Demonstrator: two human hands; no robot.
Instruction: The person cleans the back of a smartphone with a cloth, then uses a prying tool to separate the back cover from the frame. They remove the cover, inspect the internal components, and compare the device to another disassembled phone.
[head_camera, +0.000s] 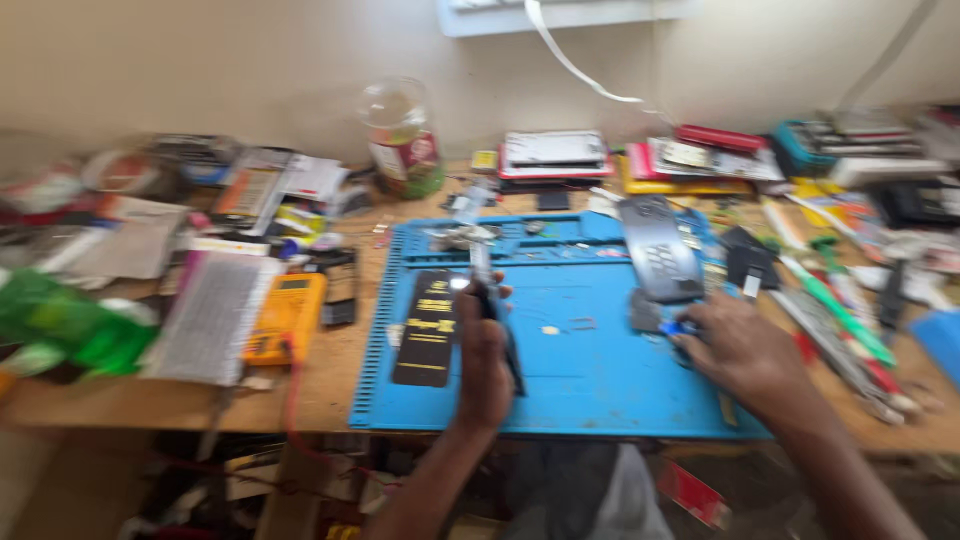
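My left hand (484, 360) is closed around a thin dark slab, likely a phone (490, 300), held on edge above the blue work mat (600, 380). My right hand (738, 350) rests on the mat's right part, its fingertips on a small blue item (672, 327) beside a grey part (645, 310). A black card with yellow print (427, 328) lies on the mat to the left of my left hand. A dark curved panel (660, 248) lies at the mat's upper right. The frame is blurred.
A yellow multimeter (287, 317) with a red lead sits left of the mat. Behind stand a clear jar (402, 138), stacked boxes (555, 155) and papers. Screwdrivers and tweezers (850, 330) crowd the right side. A green bag (70, 330) lies far left.
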